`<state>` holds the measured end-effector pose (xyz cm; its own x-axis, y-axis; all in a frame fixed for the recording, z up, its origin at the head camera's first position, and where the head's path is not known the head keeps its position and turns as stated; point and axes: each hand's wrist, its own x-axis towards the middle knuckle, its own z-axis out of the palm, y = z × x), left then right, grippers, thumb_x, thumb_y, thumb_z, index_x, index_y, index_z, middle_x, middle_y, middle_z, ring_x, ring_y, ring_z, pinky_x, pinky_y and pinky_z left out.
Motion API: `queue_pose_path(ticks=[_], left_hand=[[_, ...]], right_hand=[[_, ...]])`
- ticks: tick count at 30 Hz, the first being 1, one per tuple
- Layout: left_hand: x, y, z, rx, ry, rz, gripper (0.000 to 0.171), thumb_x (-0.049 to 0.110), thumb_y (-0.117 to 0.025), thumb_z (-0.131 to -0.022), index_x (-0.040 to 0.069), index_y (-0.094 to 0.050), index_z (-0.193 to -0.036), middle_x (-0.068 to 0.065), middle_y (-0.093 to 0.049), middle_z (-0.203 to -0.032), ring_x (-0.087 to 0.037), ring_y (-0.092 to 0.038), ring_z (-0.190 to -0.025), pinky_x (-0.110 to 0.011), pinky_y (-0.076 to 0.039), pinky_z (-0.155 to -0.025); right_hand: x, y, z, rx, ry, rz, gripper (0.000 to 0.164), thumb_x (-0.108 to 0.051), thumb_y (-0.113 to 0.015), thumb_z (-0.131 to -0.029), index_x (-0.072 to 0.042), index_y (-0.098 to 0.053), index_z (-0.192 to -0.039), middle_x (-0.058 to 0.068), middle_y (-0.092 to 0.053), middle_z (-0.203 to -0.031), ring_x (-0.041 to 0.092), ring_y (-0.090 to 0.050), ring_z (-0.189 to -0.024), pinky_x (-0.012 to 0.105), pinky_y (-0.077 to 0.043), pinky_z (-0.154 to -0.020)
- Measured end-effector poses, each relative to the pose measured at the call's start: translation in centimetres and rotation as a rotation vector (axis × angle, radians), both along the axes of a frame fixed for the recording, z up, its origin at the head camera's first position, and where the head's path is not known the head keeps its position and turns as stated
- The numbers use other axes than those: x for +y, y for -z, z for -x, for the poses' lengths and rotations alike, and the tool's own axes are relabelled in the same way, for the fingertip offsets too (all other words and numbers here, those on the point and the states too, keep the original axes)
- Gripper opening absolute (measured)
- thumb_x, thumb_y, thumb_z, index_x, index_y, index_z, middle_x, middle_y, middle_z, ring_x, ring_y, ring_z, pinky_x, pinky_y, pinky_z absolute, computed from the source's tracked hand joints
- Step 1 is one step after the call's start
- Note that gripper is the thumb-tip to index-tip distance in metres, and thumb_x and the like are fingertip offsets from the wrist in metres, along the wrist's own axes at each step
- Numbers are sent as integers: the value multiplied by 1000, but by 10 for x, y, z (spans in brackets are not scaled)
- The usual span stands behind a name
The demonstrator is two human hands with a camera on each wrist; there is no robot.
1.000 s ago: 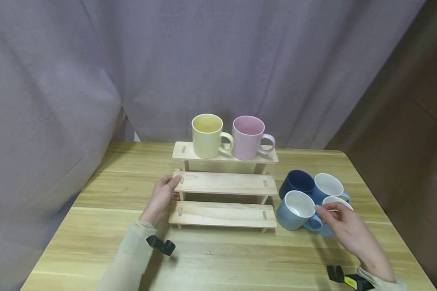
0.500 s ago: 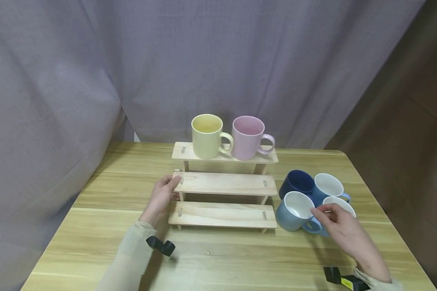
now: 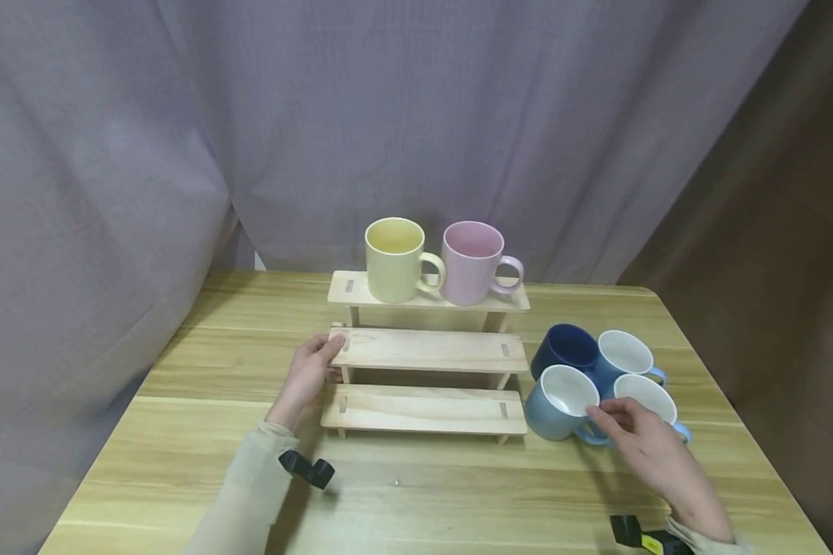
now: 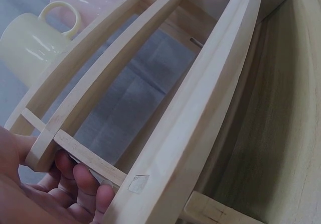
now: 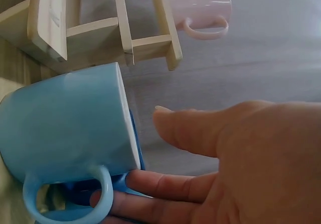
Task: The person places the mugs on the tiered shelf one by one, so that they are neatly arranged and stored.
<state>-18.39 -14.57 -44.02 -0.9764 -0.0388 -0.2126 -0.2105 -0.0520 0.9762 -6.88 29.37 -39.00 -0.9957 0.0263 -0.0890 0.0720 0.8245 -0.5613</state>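
Observation:
A three-step wooden display stand (image 3: 426, 349) stands mid-table. My left hand (image 3: 305, 381) grips the left end of its middle step, thumb on top and fingers curled beneath, as the left wrist view shows. My right hand (image 3: 655, 451) is by the handle of a light blue mug (image 3: 551, 412) with a white inside. In the right wrist view its fingers (image 5: 165, 186) reach out at the mug's rim and handle (image 5: 105, 194), while the thumb (image 5: 185, 131) stands apart. A yellow mug (image 3: 392, 270) and a pink mug (image 3: 468, 270) sit upright on the top step.
Behind the near light blue mug stand a dark blue mug (image 3: 565, 347) and a blue mug with a white inside (image 3: 625, 353). Another blue mug (image 3: 645, 393) is partly hidden by my right hand. Grey curtain (image 3: 416, 116) hangs behind the wooden table (image 3: 403, 509).
My right hand has moved left and slightly nearer, from over the right front mug to the handle of the light blue mug. The left hand keeps its grip on the stand.

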Motion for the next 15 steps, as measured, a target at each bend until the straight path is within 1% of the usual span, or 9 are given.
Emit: queue_pose_path(ticks=[5, 8, 11, 13, 15], left_hand=[[1, 1, 0, -1, -1, -14, 34, 25, -55, -100, -5, -55, -117, -5, -61, -85, -17, -58, -68, -28, -50, -61], [0, 0, -1, 3, -4, -15, 34, 26, -55, -100, -4, -55, -116, -5, -61, -86, -17, -58, -70, -28, -50, -61], [-1, 0, -1, 5, 0, -13, 35, 27, -55, -100, -4, -55, -117, -6, -61, -88, -17, -58, -71, -28, -50, -62], [-1, -1, -1, 8, 3, -13, 36, 27, -55, -100, -4, -55, -117, -6, -61, -89, -17, -58, -72, -28, -50, -63], [-1, -1, -1, 10, 4, -13, 36, 27, -56, -100, -5, -55, -117, -7, -61, -89, -17, -58, -72, -28, -50, -63]], right_hand=[[0, 5, -1, 11, 3, 8, 51, -40, -53, -100, 8, -57, -115, 20, -66, -106, 37, -61, -100, 47, -48, -80], [1, 11, -1, 2, 9, 44, 51, -38, -53, -100, 9, -58, -116, 21, -67, -106, 35, -61, -101, 42, -49, -79], [2, 19, -1, -50, 29, 107, 51, -38, -52, -101, 10, -59, -118, 17, -67, -104, 28, -62, -92, 34, -49, -73], [4, 24, -2, -84, 51, 147, 51, -38, -50, -101, 9, -60, -118, 13, -64, -97, 21, -59, -84, 29, -47, -67], [6, 27, -1, -96, 72, 165, 53, -40, -49, -102, 9, -60, -117, 10, -61, -91, 18, -55, -77, 27, -45, -63]])
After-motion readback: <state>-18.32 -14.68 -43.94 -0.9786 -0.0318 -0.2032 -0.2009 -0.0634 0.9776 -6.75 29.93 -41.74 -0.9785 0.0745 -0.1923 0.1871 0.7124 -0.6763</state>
